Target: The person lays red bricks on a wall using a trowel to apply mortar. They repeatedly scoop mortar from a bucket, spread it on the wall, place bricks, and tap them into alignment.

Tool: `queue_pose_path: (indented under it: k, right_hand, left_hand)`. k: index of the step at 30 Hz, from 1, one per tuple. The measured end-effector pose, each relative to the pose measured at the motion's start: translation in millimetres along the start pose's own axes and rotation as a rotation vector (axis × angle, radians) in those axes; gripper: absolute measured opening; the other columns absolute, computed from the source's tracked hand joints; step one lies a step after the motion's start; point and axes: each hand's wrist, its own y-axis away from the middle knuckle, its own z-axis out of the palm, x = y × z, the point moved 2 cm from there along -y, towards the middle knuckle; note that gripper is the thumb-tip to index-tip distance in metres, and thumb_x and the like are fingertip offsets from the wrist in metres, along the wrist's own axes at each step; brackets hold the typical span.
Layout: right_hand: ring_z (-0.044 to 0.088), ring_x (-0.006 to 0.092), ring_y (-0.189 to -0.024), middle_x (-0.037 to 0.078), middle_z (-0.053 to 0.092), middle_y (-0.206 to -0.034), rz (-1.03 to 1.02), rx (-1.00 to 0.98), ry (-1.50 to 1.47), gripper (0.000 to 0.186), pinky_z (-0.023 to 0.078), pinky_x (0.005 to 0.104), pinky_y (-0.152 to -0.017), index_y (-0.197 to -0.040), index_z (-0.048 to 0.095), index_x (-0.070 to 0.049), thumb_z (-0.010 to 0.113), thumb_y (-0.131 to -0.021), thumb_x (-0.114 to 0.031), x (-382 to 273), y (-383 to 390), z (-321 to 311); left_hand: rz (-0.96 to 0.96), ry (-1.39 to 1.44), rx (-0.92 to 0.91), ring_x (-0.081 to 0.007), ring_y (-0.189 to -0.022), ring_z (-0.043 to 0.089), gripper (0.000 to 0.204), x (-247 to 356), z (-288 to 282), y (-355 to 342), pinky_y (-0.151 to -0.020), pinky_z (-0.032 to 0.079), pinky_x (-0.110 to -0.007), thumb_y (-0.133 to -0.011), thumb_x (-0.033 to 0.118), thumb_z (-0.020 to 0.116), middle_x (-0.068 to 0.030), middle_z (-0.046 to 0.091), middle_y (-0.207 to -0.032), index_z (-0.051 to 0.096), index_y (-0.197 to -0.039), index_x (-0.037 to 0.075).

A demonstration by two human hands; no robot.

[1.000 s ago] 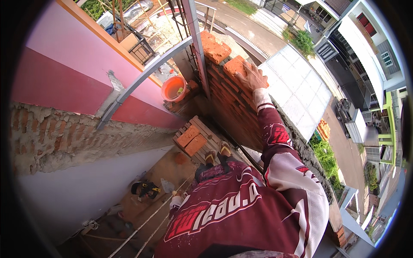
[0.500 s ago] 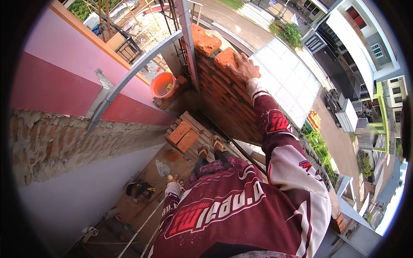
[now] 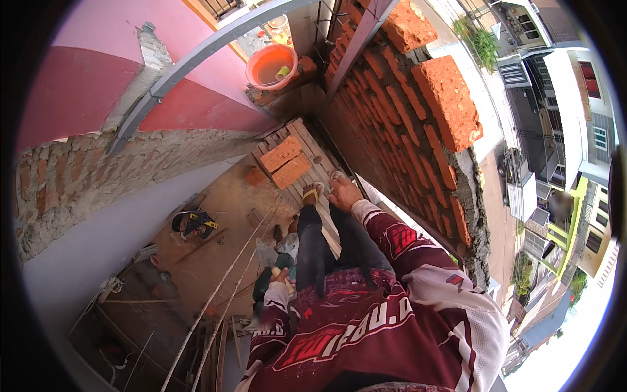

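My right hand (image 3: 344, 194) hangs over the wooden planks by my feet, its fingers spread and nothing in them. At my hip, my left hand (image 3: 281, 277) is closed round the light handle of a trowel (image 3: 265, 252). To the right rises a brick wall (image 3: 408, 140) with rough mortar. Along its top lie an orange brick (image 3: 448, 101) and, farther off, another brick (image 3: 409, 27). Two loose bricks (image 3: 282, 153) rest side by side on the plank platform (image 3: 304, 134) beyond my feet.
An orange basin (image 3: 273, 66) with something yellowish inside sits in the far corner. A grey metal strip (image 3: 189, 62) arches overhead. Two strings (image 3: 225, 287) run past my left side. A dark tool bag (image 3: 192, 223) lies on the level below. Beyond the wall drops a street.
My right hand has let go of the brick on the wall and come down toward my legs. The view has shifted nearer along the wall; the left hand keeps the trowel.
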Motion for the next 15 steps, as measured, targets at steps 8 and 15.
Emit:
queue_pose_path:
  k: [8,15]
  right_hand:
    - [0.04,0.0364,-0.135,0.019,0.046,-0.141,-0.231,-0.404,0.431,0.076,0.032,0.0505,-0.11,-0.145,0.04,-0.01,0.071,-0.08,-0.033,51,-173,175]
    - [0.018,0.0358,-0.148,0.017,0.017,-0.161,-0.476,-0.23,0.758,0.113,0.019,0.056,-0.117,-0.158,0.009,-0.027,0.079,-0.073,-0.05,27,-353,242]
  left_hand:
    - [-0.226,0.289,-0.007,-0.025,-0.057,0.062,0.027,-78,45,2,-0.049,0.054,-0.04,-0.085,0.026,0.075,-0.004,0.054,-0.07,0.054,-0.094,0.012]
    - [-0.361,0.219,0.181,-0.026,-0.05,0.059,0.03,-95,64,14,-0.048,0.053,-0.04,-0.086,0.024,0.074,-0.0065,0.054,-0.073,0.051,-0.097,0.008]
